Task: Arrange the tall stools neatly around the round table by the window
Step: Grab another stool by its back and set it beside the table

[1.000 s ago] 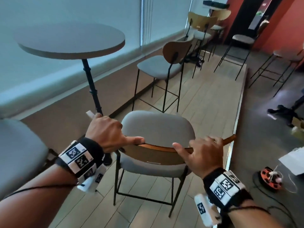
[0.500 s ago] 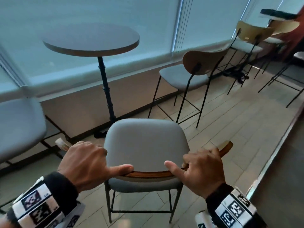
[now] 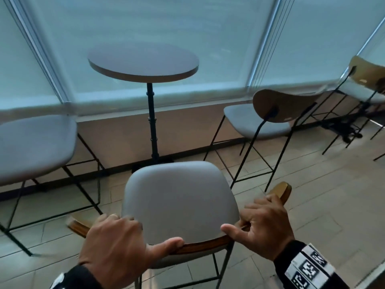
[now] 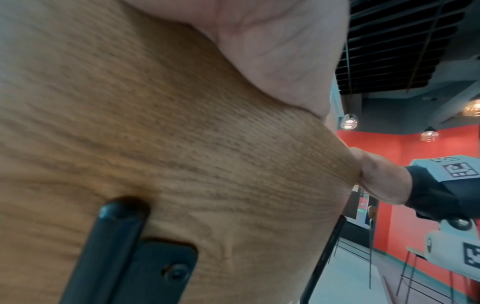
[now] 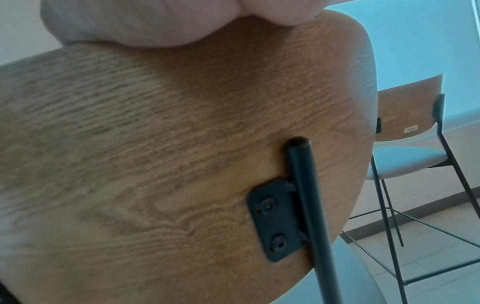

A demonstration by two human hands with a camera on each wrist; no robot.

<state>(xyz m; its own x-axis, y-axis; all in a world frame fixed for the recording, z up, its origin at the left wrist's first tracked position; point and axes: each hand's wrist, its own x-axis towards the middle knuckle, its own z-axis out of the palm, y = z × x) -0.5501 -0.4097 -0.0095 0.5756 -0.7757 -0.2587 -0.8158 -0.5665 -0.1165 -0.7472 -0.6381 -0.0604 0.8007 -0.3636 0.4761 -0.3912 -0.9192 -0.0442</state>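
A tall stool with a grey seat and curved wooden backrest stands in front of me, facing the round table by the window. My left hand grips the backrest's left part, thumb along its top edge. My right hand grips the right part, fingers curled over the wood. Both wrist views show the backrest from behind, with its black frame brackets. A second stool stands left of the table. A third stool stands to the right, its back turned toward me.
The window wall with blinds runs behind the table. Further stools stand along the window at far right. Black stool legs and crossbars spread over the tiled floor on both sides of the held stool.
The held stool has come round to face the table squarely, and the table now sits centred beyond its seat. Both hands keep their hold on the backrest.
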